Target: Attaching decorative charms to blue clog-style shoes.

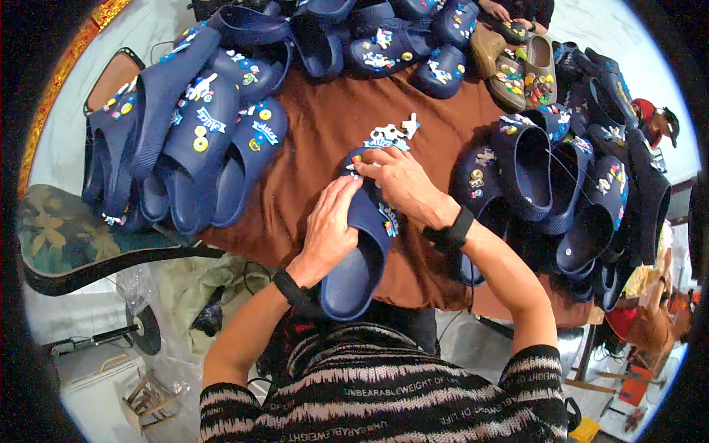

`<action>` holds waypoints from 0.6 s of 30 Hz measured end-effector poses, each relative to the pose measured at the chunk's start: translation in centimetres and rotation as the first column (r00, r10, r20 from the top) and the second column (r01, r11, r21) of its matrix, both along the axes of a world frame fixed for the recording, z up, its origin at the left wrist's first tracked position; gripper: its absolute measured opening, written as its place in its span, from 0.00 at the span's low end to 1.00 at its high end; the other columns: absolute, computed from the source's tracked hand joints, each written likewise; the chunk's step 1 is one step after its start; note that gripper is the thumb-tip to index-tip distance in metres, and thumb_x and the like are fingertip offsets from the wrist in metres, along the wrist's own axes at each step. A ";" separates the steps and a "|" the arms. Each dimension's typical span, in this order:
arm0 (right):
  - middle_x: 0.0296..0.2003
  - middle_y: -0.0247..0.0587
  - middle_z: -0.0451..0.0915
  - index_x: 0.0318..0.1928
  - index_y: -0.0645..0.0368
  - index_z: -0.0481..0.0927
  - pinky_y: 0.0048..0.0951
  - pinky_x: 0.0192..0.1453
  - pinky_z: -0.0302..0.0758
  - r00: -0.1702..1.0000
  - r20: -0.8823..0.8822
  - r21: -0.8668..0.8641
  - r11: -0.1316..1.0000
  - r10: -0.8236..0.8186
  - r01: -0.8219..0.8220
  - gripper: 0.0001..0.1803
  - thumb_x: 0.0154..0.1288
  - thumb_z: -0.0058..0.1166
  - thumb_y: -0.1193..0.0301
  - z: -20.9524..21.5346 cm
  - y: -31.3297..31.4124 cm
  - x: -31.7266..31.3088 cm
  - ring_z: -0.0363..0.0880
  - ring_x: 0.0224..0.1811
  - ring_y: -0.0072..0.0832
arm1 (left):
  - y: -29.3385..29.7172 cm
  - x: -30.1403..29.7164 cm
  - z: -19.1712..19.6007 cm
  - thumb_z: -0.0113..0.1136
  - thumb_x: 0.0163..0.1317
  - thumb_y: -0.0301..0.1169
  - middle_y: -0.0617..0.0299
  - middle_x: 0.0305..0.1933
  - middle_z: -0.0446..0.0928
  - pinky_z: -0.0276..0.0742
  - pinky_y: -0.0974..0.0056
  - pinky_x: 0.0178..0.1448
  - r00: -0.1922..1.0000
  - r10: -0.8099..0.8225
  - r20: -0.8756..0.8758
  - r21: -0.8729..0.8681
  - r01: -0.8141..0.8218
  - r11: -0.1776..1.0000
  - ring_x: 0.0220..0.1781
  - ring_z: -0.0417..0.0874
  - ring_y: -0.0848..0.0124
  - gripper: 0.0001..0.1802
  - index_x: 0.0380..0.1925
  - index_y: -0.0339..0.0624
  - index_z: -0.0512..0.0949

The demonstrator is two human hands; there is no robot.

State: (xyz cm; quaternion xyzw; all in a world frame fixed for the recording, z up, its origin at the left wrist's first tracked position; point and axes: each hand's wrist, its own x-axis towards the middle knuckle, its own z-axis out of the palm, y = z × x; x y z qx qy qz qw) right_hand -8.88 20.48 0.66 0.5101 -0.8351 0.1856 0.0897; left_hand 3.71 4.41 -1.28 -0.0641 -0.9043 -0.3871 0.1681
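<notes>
A navy clog (353,277) lies on the brown cloth directly in front of me, its heel end toward me. My left hand (330,230) grips the clog's left side, and its fingertips reach onto the top of the toe. From the other side my right hand (405,184) bends over the toe, with thumb and fingertips pinched at a small coloured charm (357,164). Both sets of fingertips nearly meet there. A blue and white charm (389,220) sits on the clog's right side. Just past the toe are several loose-looking white and blue charms (391,134), partly behind my right hand.
Navy clogs with charms (199,140) are piled at the left, and more clogs (524,173) stand at the right. Another row of clogs (380,52) lines the far edge, beside brown clogs (539,74). Another person's hand (496,10) shows at the far right. Brown cloth (295,162) covers the table.
</notes>
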 end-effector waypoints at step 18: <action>0.41 0.52 0.79 0.47 0.63 0.81 0.41 0.48 0.78 0.837 0.539 -0.238 0.936 -0.095 0.259 0.10 0.66 0.54 0.81 1.3 6.5 12.3 0.81 0.45 0.51 | -2.6 5.0 -2.1 0.50 0.69 0.25 0.38 0.66 0.70 0.68 0.49 0.70 0.990 0.024 0.137 0.167 -0.047 0.985 0.67 0.71 0.41 0.29 0.70 0.35 0.62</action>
